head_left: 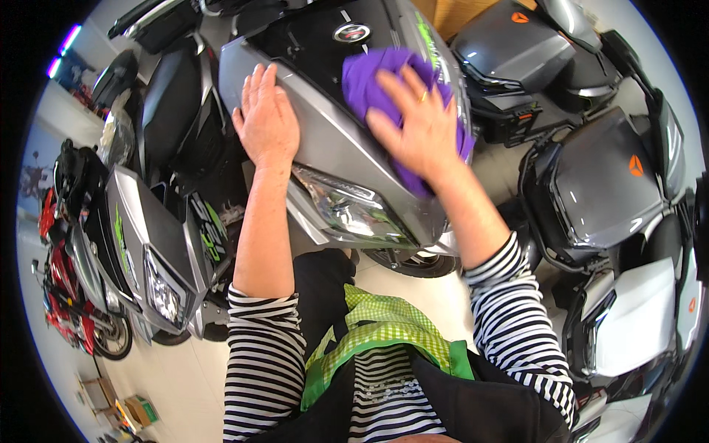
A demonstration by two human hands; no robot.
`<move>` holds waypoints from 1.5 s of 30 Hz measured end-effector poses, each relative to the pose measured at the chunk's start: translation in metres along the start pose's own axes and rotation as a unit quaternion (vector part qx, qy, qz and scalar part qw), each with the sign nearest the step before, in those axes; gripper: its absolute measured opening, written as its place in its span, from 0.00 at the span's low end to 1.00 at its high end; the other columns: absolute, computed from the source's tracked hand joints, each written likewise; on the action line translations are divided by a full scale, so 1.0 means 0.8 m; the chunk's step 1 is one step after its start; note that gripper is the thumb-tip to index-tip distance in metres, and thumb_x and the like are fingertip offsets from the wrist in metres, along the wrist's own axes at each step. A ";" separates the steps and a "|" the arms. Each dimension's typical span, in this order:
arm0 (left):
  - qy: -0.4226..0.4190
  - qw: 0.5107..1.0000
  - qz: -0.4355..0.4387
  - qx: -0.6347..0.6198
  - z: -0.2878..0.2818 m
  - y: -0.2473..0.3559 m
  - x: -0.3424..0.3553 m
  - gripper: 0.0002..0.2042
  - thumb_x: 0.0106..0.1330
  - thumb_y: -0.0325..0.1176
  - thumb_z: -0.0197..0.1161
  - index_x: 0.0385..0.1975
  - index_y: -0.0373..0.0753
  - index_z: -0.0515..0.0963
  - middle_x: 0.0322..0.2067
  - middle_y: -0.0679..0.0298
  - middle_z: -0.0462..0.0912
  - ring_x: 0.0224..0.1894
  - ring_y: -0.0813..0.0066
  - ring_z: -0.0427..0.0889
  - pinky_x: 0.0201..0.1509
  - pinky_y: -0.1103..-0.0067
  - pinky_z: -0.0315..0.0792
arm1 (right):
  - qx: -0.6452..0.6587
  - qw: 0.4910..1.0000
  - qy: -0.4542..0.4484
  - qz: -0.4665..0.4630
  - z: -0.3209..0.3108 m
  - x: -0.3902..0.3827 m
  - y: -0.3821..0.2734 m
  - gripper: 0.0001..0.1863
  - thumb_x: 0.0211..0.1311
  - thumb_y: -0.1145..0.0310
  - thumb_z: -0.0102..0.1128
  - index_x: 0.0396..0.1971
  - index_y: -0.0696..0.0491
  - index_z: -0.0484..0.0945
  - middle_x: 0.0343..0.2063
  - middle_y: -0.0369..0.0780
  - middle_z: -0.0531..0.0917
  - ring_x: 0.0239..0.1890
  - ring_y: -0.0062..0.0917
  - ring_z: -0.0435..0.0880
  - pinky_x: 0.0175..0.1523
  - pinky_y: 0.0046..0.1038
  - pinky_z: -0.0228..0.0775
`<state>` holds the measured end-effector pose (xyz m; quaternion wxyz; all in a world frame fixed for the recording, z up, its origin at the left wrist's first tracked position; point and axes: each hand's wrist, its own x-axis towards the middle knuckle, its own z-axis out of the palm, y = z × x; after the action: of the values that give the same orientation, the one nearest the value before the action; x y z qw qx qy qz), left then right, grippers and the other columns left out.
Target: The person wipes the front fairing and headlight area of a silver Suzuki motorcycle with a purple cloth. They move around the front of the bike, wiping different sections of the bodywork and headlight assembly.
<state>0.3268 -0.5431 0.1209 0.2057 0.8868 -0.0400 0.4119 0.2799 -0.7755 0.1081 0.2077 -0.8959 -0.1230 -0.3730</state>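
A grey and black scooter (336, 118) stands right in front of me, its front end with the headlight (351, 207) facing me. My left hand (267, 122) lies flat on the left side of its grey front panel, fingers stretched out and holding nothing. On the right side of the same panel, my right hand (417, 122) presses a bunched purple cloth (365, 74) against the surface. The fingers of that hand are bent and partly spread over the cloth, slightly blurred. A round emblem (352, 32) shows on the black panel just beyond the cloth.
Another grey scooter (159, 258) stands close on the left, with red motorbikes (63, 288) beyond it. Grey top boxes (609, 181) and a white one (635, 317) line the right side. Cardboard boxes (100, 395) sit on the pale tiled floor (185, 384) at lower left.
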 end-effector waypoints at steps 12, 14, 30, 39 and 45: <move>0.051 0.997 -0.004 0.049 -0.002 0.007 0.004 0.17 0.67 0.34 0.53 0.56 0.48 0.74 0.58 0.66 0.76 0.64 0.65 0.70 0.63 0.55 0.62 | 0.060 0.985 -0.078 0.142 0.020 0.134 0.073 0.38 0.68 0.37 0.45 0.66 0.52 0.70 0.65 0.48 0.72 0.68 0.41 0.68 0.70 0.37 0.57; 0.087 0.996 -0.005 -0.002 -0.005 0.009 -0.001 0.18 0.67 0.35 0.54 0.57 0.47 0.74 0.59 0.64 0.76 0.65 0.63 0.69 0.66 0.53 0.60 | 0.006 0.994 -0.042 0.098 0.013 0.085 0.071 0.36 0.72 0.42 0.43 0.65 0.57 0.69 0.65 0.48 0.71 0.69 0.40 0.67 0.71 0.37 0.56; -0.175 0.967 -0.068 -0.174 -0.105 -0.059 -0.352 0.24 0.68 0.39 0.59 0.64 0.46 0.69 0.63 0.54 0.68 0.65 0.54 0.68 0.69 0.61 0.60 | -0.204 0.964 -0.165 -0.049 -0.004 -0.240 -0.029 0.34 0.66 0.38 0.52 0.68 0.38 0.68 0.66 0.52 0.70 0.56 0.62 0.71 0.61 0.66 0.54; -0.299 0.942 -0.115 -0.102 -0.128 -0.116 -0.465 0.21 0.70 0.44 0.56 0.61 0.47 0.71 0.63 0.58 0.70 0.65 0.62 0.68 0.69 0.60 0.57 | -0.174 0.963 -0.181 -0.094 0.007 -0.231 -0.045 0.29 0.66 0.47 0.53 0.66 0.35 0.71 0.69 0.44 0.66 0.68 0.55 0.63 0.63 0.73 0.45; -0.306 0.926 -0.167 -0.142 -0.124 -0.110 -0.444 0.23 0.70 0.46 0.55 0.63 0.47 0.70 0.60 0.59 0.74 0.63 0.60 0.70 0.69 0.63 0.55 | -0.166 0.969 -0.146 -0.114 0.013 -0.205 -0.087 0.25 0.57 0.49 0.63 0.58 0.29 0.78 0.64 0.34 0.73 0.68 0.48 0.63 0.71 0.64 0.36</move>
<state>0.0436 -0.4582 -0.1163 0.3733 0.9250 -0.0108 0.0700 0.1469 -0.7198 0.0028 -0.0078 -0.9428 -0.1893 -0.2744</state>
